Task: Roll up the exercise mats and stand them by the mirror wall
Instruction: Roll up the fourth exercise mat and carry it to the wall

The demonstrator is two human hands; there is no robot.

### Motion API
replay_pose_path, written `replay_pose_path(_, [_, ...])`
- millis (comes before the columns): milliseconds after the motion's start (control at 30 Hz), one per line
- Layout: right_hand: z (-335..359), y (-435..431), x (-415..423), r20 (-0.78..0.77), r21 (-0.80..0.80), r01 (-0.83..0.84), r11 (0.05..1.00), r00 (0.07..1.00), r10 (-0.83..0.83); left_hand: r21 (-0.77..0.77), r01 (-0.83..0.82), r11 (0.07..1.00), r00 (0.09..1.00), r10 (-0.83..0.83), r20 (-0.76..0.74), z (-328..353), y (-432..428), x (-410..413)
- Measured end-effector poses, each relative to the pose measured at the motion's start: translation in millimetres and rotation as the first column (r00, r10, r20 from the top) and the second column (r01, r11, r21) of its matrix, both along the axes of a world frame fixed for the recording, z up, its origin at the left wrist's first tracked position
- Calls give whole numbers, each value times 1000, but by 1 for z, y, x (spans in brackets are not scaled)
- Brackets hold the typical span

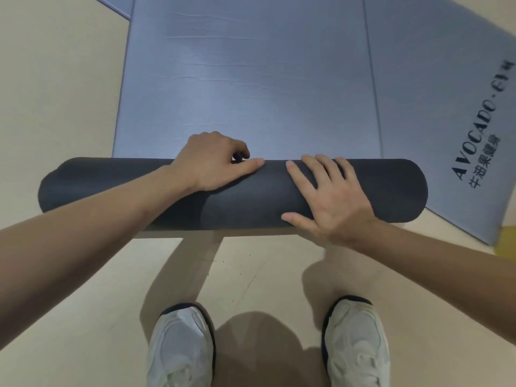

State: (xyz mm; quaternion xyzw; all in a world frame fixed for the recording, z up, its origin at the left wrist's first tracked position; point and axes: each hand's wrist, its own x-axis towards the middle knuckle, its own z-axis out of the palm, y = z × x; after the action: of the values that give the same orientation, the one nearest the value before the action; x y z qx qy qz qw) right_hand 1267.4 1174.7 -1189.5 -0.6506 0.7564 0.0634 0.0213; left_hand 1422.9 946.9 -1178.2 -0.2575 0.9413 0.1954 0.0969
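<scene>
Head view, looking down past both forearms.

Directly under both hands: the roll, dark, lying crosswise on the floor, projecting well past the left hand on one side and past the right hand on the other. Just beyond the fingertips: the unrolled remainder of the mat, grey-blue, flat, faintly creased, running away from the hands. Farther out past the right hand: a second mat, flat, printed with lettering, lying alongside the first; touching or overlapping, cannot tell. Nearer than the hands: two white shoes, set apart.

Handling, as a judgement: treat as soft, springy foam, light for its bulk, matte and unlikely to slide under a palm. Expect the coil to loosen if let go. Press on the crest of the roll with hands spaced about mid-length, to keep both ends level. For lifting, clasp around the full girth near the middle.

Left hand: on top of the roll, fingers curled over the far side at the seam with the flat part, thumb laid along the crest toward the right hand; gripping the roll.

Right hand: palm down, fingers straight and spread across the crest, thumb on the near side; pressing, not clasping.

Both arms extended forward and down. Mirror wall not in view.
</scene>
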Motion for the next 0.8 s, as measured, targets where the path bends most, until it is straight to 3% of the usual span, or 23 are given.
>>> replay_pose_path(67, [1,-13,-12,27,13,9,1000,1000,-9,-125,-44,991,993,29,-114,6,2,0])
replay_pose_path(167, [4,-29,-30,72,35,11,999,997,-14,-110,-143,984,949,105,-297,13,20,11])
replay_pose_path(300, [7,-52,-50,184,81,22,996,982,-37,-156,-114,981,876,25,-482,7,53,33])
replay_pose_path(367, [8,-64,-62,250,123,25,992,967,-55,-233,-109,966,872,-20,-489,-3,62,42])
replay_pose_path(533, [12,-87,-79,341,229,34,973,933,-113,-467,-7,884,941,-152,-302,-29,47,45])
replay_pose_path(633, [13,-89,-77,243,43,80,996,966,-89,-530,36,847,953,-188,-236,-29,26,35])
replay_pose_path(733, [8,-74,-64,182,-274,54,960,983,-4,-472,25,881,969,-137,-204,-19,6,14])
replay_pose_path(800, [-1,-61,-51,123,-394,0,919,991,53,-426,33,904,975,-122,-183,-13,-12,1])
